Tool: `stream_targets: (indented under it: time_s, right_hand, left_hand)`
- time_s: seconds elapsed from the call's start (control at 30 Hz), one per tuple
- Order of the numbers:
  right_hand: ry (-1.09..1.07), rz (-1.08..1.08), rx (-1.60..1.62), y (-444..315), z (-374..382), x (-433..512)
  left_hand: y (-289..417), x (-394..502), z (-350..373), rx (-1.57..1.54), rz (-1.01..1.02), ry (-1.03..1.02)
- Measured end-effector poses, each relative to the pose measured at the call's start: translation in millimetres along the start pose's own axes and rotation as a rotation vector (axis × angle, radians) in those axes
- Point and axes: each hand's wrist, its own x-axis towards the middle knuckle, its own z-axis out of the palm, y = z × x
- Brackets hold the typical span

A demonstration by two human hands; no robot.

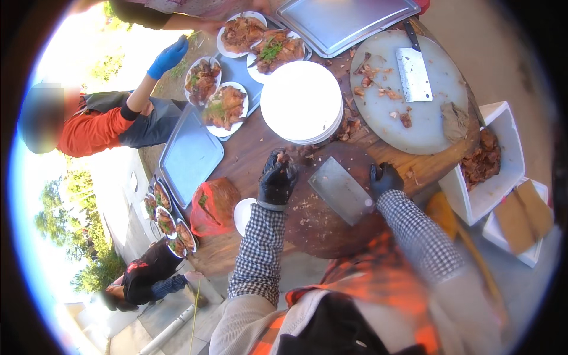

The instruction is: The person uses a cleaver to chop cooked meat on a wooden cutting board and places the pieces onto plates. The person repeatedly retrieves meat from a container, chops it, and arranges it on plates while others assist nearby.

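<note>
Both my hands wear black gloves, with checkered sleeve covers on the forearms. My left hand (278,179) is at the left edge of a round dark chopping board (310,230), its fingers curled round a small piece of meat (282,156). At the board's right edge is my right hand (386,179), curled beside the upper right of a cleaver (341,191); whether it grips the handle cannot be told. The cleaver's broad blade lies over the board. A tall stack of white plates (301,102) stands just beyond my left hand.
A pale round board (415,128) bears another cleaver (413,73) and scraps. Plates of cooked meat (225,108), metal trays (191,155) and a red plastic bag (214,206) are left. A foam box (510,146) of meat stands right. A person in blue gloves and others are near the table.
</note>
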Motion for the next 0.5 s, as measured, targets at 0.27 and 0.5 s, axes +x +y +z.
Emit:
stream_targets:
  time_s: [0.27, 0.5]
  right_hand:
    - [-0.008, -0.001, -0.022, -6, -5, -2]
    - [0.011, -0.028, -0.016, 2, 4, 0]
  left_hand:
    - [2, -36, -11, -0.444, 0.014, -0.093]
    - [-12, -15, -24, 0.391, 0.090, 0.184]
